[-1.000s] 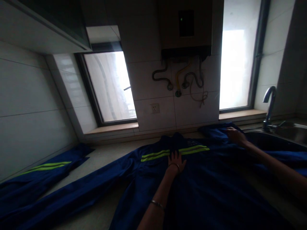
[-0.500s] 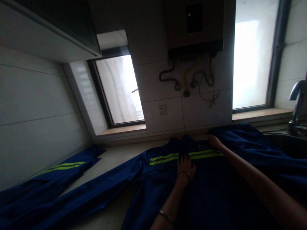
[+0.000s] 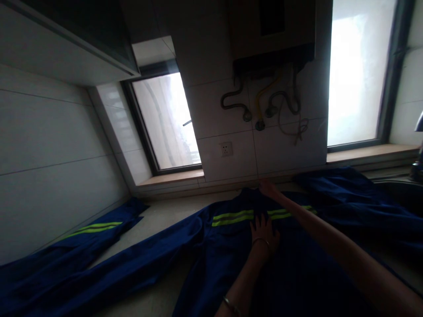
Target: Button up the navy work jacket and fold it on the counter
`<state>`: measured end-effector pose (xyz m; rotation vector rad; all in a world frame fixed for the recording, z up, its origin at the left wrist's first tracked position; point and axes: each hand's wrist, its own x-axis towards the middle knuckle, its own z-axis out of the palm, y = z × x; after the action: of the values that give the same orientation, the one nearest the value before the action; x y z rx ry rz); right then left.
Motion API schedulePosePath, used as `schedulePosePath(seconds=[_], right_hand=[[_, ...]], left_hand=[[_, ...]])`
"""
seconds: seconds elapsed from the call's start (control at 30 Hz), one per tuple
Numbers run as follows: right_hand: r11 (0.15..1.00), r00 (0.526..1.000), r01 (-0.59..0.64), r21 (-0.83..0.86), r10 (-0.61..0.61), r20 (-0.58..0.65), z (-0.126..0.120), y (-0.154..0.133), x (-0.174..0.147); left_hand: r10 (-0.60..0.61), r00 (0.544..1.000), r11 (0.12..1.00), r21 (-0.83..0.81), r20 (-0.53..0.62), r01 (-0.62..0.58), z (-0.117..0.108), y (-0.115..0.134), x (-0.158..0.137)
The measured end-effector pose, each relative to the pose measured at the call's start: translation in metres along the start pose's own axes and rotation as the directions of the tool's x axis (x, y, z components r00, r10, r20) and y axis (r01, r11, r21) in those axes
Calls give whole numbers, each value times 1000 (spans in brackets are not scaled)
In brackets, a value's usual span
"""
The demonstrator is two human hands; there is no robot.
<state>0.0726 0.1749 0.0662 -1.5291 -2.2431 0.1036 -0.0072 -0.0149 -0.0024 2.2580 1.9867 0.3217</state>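
Observation:
A dark blue work jacket (image 3: 228, 246) with yellow-green reflective stripes across its chest lies spread on the counter, one sleeve stretched to the left. My left hand (image 3: 264, 235) rests flat on the jacket's front, just below the stripes, fingers spread. At the collar's right side, my right hand (image 3: 269, 189) has its fingers drawn together on the cloth; the fingertips are dark and partly hidden. Another blue garment part with matching stripes (image 3: 94, 229) lies along the left wall. More blue cloth (image 3: 343, 185) is bunched at the right, beside the sink.
The pale counter (image 3: 175, 211) meets a tiled wall with a socket (image 3: 226, 149). A water heater (image 3: 272, 35) with pipes hangs above. Windows flank it on both sides. A dark sink (image 3: 403, 193) and part of a tap (image 3: 418, 165) are at the right edge. A cabinet overhangs upper left.
My right hand has moved left from the jacket's shoulder to its collar. My left hand stays flat on the front. The view has shifted slightly.

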Motion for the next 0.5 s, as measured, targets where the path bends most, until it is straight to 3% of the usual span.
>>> schedulePosePath(seconds=[0.1,0.2,0.37,0.5], right_hand=[[988,988,143,64,-146,49,19,-57,17],[984,982,149,97,-159,106,29,-92,30],[989,983,95,110,-111,147,18,-99,32],[979,977,154,134,-171,124,28,-89,-23]], left_hand=[[3,1000,1000,-12,-15,-3,2,0,0],[34,999,999,-29,7,-34,2,-2,0],[126,991,992,-1,37,-126,-3,-6,-5],[114,993,993,6,30,-114,-4,-6,-7]])
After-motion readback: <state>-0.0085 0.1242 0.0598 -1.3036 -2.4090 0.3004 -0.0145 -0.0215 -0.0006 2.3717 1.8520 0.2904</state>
